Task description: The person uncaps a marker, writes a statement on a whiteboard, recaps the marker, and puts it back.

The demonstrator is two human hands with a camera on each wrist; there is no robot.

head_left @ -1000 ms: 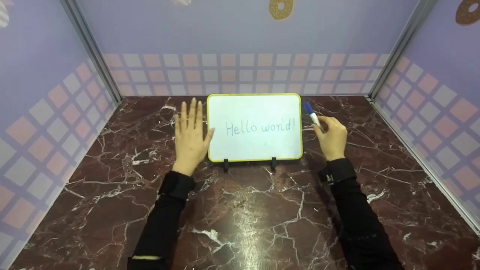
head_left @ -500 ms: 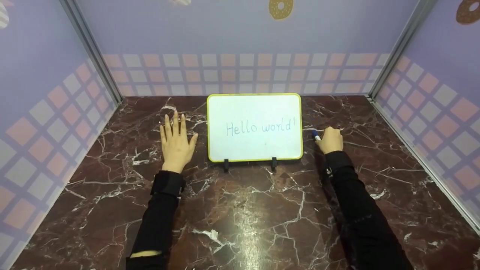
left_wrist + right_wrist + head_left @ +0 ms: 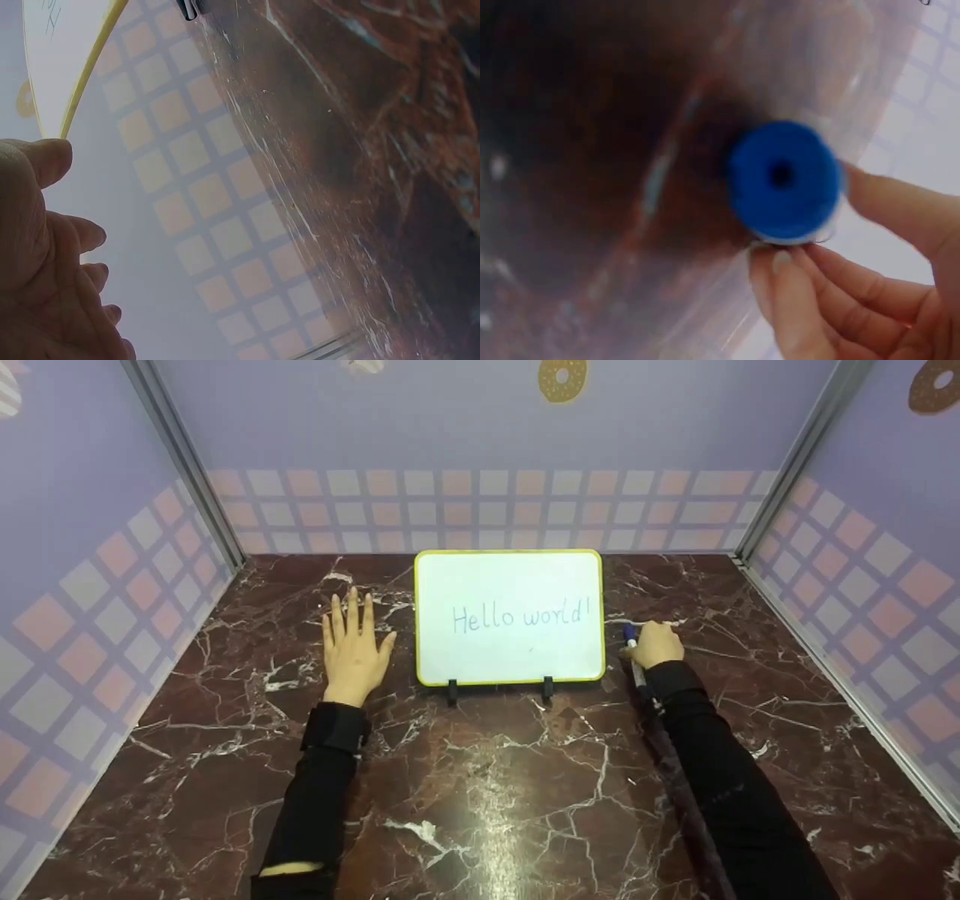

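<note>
In the head view a whiteboard [image 3: 510, 652] with a yellow rim stands upright, with "Hello world!" written on it. To its right, my right hand [image 3: 661, 643] pinches a white marker [image 3: 631, 643] with a blue cap, low over the tabletop. The right wrist view shows the marker's round blue end [image 3: 784, 180] facing the camera, thumb and fingertips [image 3: 791, 296] against it. Whether the marker touches the table I cannot tell. Left of the board, apart from it, my left hand [image 3: 354, 652] has its fingers straight and spread, holding nothing.
Two black feet [image 3: 547, 688] carry the board at its lower edge. The table [image 3: 487, 780] is dark red marble-patterned, walled at the back and both sides by checkered panels [image 3: 480, 510] with metal corner posts [image 3: 187, 465].
My left hand has moved left, away from the board's edge. My right hand has lowered the marker toward the table and turned slightly; both hands have barely shifted in the last half second.
</note>
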